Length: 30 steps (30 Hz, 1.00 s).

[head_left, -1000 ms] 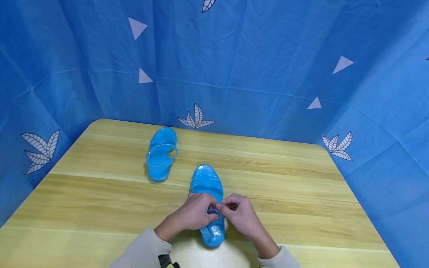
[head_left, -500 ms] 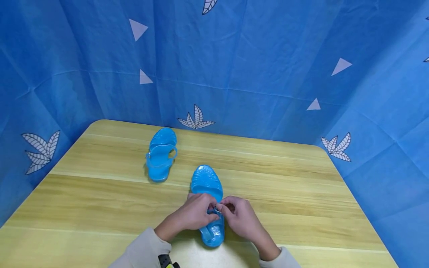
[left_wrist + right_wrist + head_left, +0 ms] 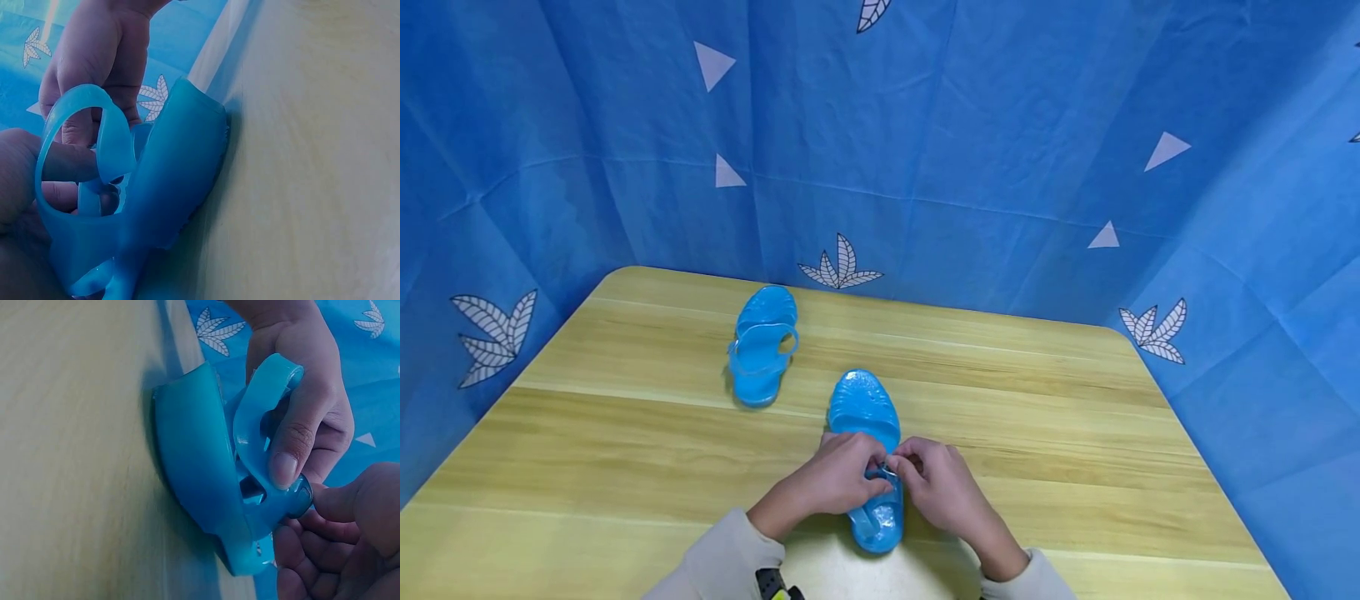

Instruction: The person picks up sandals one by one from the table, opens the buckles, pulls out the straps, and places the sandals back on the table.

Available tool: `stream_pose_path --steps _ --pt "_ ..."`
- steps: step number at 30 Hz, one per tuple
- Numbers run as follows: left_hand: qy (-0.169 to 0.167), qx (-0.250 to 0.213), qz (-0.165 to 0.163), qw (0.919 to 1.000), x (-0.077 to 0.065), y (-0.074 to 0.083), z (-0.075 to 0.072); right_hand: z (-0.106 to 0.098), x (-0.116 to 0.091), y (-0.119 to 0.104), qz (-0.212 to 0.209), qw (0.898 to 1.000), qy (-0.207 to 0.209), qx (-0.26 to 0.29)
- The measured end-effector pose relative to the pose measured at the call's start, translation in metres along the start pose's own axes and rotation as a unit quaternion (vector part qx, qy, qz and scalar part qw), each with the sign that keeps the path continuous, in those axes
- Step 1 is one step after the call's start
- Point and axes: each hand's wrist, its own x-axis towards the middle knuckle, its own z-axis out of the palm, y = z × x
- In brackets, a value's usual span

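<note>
A blue jelly sandal (image 3: 863, 398) lies on the table in front of me, toe pointing away. My left hand (image 3: 838, 475) reaches over it from the left and grips its ankle strap (image 3: 247, 415); in the right wrist view the thumb presses on the strap. From the other side, my right hand (image 3: 942, 487) pinches at the small shiny buckle (image 3: 304, 495) on the strap, its thumb tip touching the buckle. One finger of the left hand passes through the strap's loop (image 3: 87, 94) in the left wrist view. The strap's free end is partly hidden by fingers.
A matching blue sandal (image 3: 762, 354) stands farther back to the left on the wooden table (image 3: 1037, 417). Blue patterned cloth (image 3: 925, 125) hangs behind the table and along both sides. A watch (image 3: 771, 585) is on the left wrist.
My right hand has shifted slightly downward at the buckle, and a little more of the buckle shows. My left hand and both sandals stay in place.
</note>
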Motion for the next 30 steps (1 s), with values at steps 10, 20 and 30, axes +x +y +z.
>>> stream_pose_path --steps 10,20,30 --pt "-0.002 0.006 -0.002 1.0 0.0 0.0 -0.001 -0.004 0.006 -0.005 -0.011 0.999 -0.011 -0.045" --pt "0.005 -0.002 0.01 0.9999 -0.001 0.0 -0.002 -0.01 0.005 0.0 -0.009 0.999 -0.047 0.002" --pt "0.003 -0.011 0.022 0.9997 0.0 -0.002 -0.002 -0.012 0.0 0.008 -0.018 0.997 -0.061 0.046"
